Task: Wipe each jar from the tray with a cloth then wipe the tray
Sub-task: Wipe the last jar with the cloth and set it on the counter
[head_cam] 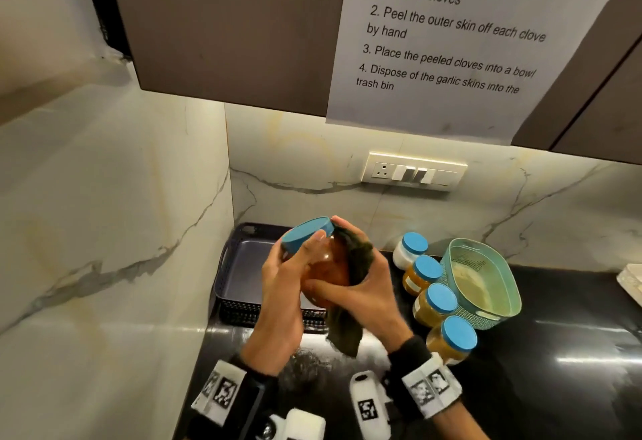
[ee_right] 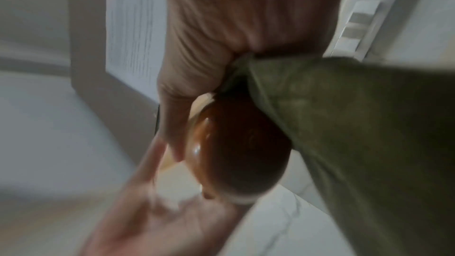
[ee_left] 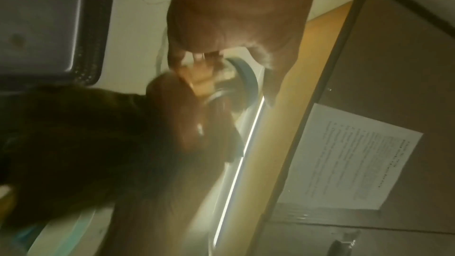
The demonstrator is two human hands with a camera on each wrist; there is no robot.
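Observation:
I hold a jar [head_cam: 330, 265] of orange-brown contents with a blue lid [head_cam: 307, 233], tilted, above the dark tray [head_cam: 243, 265]. My left hand [head_cam: 288, 272] grips it near the lid and side. My right hand [head_cam: 361, 286] presses a dark green cloth [head_cam: 357, 259] round the jar's right side; the cloth's tail hangs below. The right wrist view shows the jar [ee_right: 236, 143] with the cloth [ee_right: 344, 124] draped over it. In the blurred left wrist view the lid [ee_left: 246, 73] and tray [ee_left: 49, 26] appear.
Several blue-lidded jars [head_cam: 437, 304] stand in a row on the black counter right of the tray, beside a teal basket [head_cam: 483, 283]. Marble walls close the left and back. A wall cupboard with a paper sheet [head_cam: 451, 39] hangs overhead.

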